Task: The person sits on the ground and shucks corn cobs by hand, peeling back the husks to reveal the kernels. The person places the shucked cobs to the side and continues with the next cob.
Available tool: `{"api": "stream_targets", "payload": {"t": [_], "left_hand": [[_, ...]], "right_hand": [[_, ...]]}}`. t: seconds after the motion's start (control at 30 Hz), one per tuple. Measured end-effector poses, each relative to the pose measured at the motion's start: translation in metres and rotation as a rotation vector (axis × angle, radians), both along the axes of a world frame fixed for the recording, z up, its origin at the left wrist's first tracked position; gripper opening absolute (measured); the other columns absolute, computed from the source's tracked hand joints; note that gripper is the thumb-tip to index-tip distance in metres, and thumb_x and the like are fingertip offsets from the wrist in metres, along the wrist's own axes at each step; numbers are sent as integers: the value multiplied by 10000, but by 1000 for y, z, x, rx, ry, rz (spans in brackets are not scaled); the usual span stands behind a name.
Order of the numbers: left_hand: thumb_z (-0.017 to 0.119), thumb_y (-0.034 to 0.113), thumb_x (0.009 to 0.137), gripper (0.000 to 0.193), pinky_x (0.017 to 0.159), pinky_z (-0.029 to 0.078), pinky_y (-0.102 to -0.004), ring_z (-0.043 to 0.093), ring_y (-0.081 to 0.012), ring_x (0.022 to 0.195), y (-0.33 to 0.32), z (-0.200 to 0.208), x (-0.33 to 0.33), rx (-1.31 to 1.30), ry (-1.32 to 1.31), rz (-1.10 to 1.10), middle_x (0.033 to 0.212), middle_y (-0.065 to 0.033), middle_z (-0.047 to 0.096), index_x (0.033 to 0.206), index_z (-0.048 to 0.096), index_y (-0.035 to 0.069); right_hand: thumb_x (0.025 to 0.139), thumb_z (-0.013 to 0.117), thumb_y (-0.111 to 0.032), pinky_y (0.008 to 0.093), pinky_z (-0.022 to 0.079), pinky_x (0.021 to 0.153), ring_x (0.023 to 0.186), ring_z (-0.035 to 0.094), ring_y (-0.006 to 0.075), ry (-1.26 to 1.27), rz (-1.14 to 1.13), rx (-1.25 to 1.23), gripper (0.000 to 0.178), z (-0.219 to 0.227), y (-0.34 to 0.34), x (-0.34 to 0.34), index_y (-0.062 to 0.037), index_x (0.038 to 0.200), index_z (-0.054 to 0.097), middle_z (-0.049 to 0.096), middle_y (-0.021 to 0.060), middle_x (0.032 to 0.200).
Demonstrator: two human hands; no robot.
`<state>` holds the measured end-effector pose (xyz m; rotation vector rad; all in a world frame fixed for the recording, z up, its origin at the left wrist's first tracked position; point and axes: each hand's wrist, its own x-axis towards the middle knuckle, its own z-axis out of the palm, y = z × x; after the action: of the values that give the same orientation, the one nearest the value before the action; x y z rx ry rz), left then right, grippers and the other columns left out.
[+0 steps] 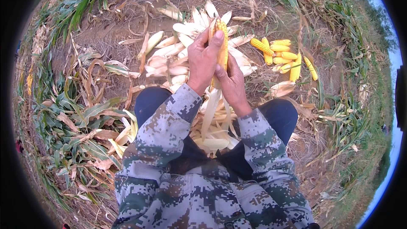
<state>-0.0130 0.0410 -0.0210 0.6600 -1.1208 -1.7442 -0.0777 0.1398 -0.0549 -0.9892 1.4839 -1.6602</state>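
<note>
While both hands are clasping it, an ear of corn [222, 44] is showing a long face of bright yellow kernels, and pale strips of husk [210, 114] are hanging below its base. Its tip is pointing away from the body, and the whole ear is sitting above the ground, ahead of the person's knees [280, 118]. The left hand [203, 55] is clamping its grip on the ear's left side, the thumb pressing along the kernels and the tip sticking out beyond the fingers. The right hand [232, 84] is clamping its grip lower down, around the base, just beside the left hand. Beyond the hands, a heap of pale, husk-covered ears [163, 61] is lying on the soil, while a small group of bare yellow ears [285, 55] is resting to the right, and loose husks [216, 143] are lying between the legs.
</note>
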Motion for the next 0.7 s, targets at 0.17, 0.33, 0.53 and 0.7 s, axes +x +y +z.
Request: {"api": "stream_targets", "payload": {"t": [0.17,0.33,0.53,0.7], "left_hand": [[651,328,1054,354,678,449,-269,513,-46,805,-5,-3,0,-129,-97,78,899,-5,639,956,705,-8],[624,297,1069,373,639,439,-297,490,-61,729,-8,-2,0,-126,-162,177,781,9,596,861,675,-8],[598,287,1088,319,642,450,-230,525,-40,717,-9,2,2,-175,-113,226,817,30,644,968,698,9],[627,284,1067,298,676,478,-254,579,-85,770,-6,8,1,-520,-220,337,871,-23,657,1033,709,-1]], "right_hand": [[1045,664,-356,311,473,1050,1217,592,162,-147,76,-101,669,2,5,-4,59,1519,441,614,114,1365],[1062,641,-308,299,497,1018,1174,615,145,-311,142,-116,593,-4,5,-3,56,1496,466,642,99,1329],[1061,644,-296,294,504,1010,1154,627,140,-471,159,-160,562,-12,5,0,49,1478,489,654,89,1309],[1058,649,-281,296,494,1033,1183,620,139,-370,156,-151,570,-10,4,2,45,1494,477,646,83,1332]]}}
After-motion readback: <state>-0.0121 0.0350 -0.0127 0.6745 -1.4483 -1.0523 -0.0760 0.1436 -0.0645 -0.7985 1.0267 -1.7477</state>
